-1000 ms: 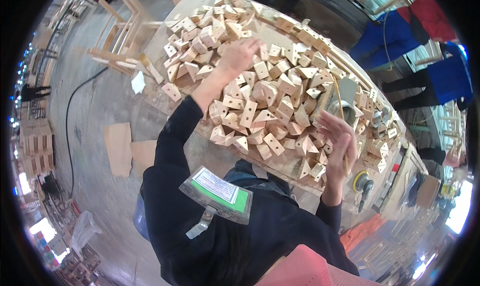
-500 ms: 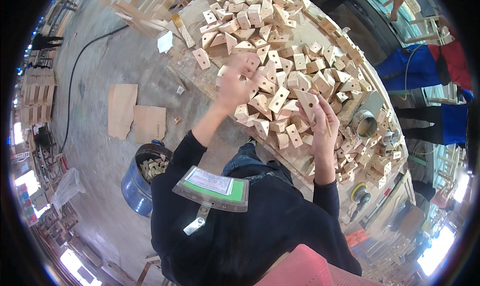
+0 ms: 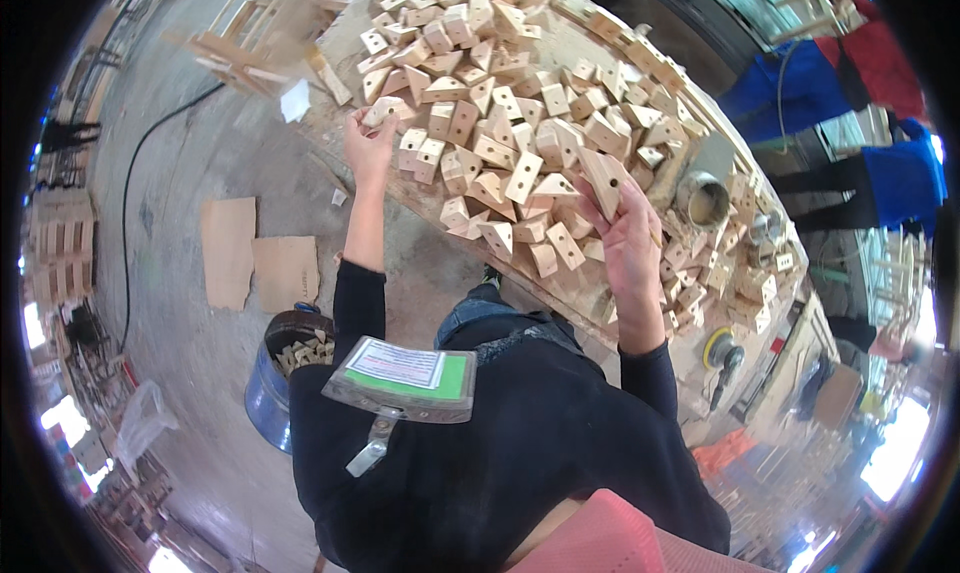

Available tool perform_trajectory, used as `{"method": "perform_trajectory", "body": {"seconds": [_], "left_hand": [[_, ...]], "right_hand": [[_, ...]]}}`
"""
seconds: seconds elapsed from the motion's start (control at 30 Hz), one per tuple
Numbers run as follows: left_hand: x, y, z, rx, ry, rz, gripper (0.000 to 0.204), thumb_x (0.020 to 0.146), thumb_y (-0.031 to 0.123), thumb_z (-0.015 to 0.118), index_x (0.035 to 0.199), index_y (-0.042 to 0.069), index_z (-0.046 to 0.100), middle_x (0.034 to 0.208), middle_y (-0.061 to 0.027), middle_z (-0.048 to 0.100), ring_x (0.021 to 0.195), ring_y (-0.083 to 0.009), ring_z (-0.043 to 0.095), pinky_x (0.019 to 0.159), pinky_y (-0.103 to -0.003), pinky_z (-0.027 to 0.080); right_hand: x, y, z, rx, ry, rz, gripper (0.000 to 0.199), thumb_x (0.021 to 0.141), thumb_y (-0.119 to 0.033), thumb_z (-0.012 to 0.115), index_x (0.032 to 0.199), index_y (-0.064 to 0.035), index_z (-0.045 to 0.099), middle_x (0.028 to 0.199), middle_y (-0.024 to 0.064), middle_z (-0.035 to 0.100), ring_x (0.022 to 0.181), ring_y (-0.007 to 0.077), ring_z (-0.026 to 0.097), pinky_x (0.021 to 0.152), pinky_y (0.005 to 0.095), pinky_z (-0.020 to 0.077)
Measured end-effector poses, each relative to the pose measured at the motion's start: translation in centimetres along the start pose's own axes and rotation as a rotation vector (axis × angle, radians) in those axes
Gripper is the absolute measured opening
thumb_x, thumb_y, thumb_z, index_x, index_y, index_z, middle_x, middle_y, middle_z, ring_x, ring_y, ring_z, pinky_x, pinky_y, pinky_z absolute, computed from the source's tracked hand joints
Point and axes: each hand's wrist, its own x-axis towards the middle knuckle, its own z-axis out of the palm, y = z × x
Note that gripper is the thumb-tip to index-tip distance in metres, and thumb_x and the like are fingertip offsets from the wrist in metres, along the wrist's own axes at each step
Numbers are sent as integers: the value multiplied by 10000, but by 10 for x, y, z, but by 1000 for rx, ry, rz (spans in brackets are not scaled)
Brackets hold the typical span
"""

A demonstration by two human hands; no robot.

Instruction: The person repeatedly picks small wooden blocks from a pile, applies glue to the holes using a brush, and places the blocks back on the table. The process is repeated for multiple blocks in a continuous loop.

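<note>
Left hand (image 3: 370,148) pinched a pale drilled wooden block (image 3: 387,112); well apart, right hand (image 3: 630,238) clasped a pale triangular wooden block (image 3: 603,181), long axis slanting far-left; pale wooden heap (image 3: 495,153) between.

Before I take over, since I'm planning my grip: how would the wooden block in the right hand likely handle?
The drilled wooden block in the right hand looks solid, so probably stiff. Its flat faces make rolling unlikely. Its bare, pale surface suggests a fairly grippy hold.
</note>
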Motion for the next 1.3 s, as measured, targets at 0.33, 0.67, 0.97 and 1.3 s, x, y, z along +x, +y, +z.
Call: {"method": "perform_trajectory", "body": {"seconds": [0.33,0.67,0.97,1.3], "left_hand": [[-143,153,59,-808,-642,-313,413,930,18,523,1339,-3,466,1203,-128,587,997,-221,646,919,-333,537],[-258,192,116,-656,-858,-291,456,912,185,669,1265,38,421,1012,-45,616,896,-118,603,779,-249,500],[-351,215,163,-279,-1215,129,832,760,354,807,1375,26,353,1217,-126,511,1111,-192,514,931,-341,445],[-490,119,244,176,-1392,578,801,674,290,808,1279,-54,410,1230,-248,479,1157,-408,487,984,-409,423]], "right_hand": [[-30,-7,11,252,14,-160,445,979,-126,500,1361,70,384,1266,173,556,1111,262,612,962,345,507],[-94,-15,-41,-157,296,-578,582,884,-10,579,1394,25,299,1369,175,433,1264,244,451,1060,359,363],[-166,-31,-146,-608,417,-797,676,884,-91,660,1438,30,293,1475,178,355,1339,298,399,1080,393,357],[-262,-55,-365,-1249,785,-394,637,780,-4,688,1373,-21,456,1372,202,505,1288,328,472,1042,397,394]]}}
